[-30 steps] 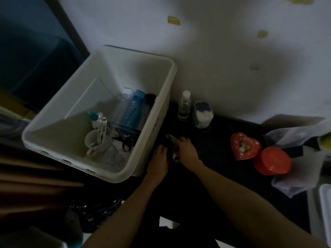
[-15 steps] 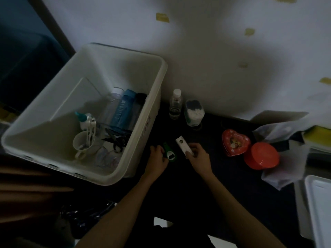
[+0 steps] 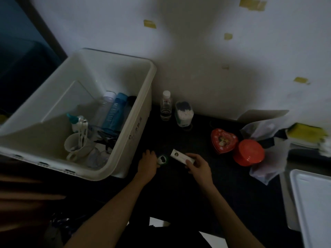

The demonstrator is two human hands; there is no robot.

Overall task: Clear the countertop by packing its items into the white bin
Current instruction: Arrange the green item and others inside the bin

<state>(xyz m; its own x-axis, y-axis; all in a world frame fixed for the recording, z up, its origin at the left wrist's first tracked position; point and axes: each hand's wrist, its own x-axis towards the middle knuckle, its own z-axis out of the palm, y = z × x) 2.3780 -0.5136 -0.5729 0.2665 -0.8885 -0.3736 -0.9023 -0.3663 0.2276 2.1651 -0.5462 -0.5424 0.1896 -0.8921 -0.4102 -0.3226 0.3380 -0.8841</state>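
Since 1.0 s ago both hands have come apart: then they met low beside the white bin wall, now each carries its own item. Since 0.5 s ago little change.

Left hand: fingers curled round a small green item with a dark cut-out, held just right of the bin's near corner. Right hand: thumb and fingers pinch one end of a flat white stick-like item, further right of the bin. Whether either item touches the dark countertop: cannot tell.

Count inside bin: 3 bottles lying side by side (1 clear, 1 blue, 1 dark); 1 white mug holding white utensils; 1 teal-capped small bottle; dark scissors-like tangle, unclear.

Count on countertop, right of bin: 1 small clear bottle with white cap, 1 clear jar of cotton swabs just beside it, 1 red heart-shaped tin, 1 round red container touching the tin.

Writing: blue bottle reads "MY BOTTLE". Dark marks on the bin's outer wall, illegible.
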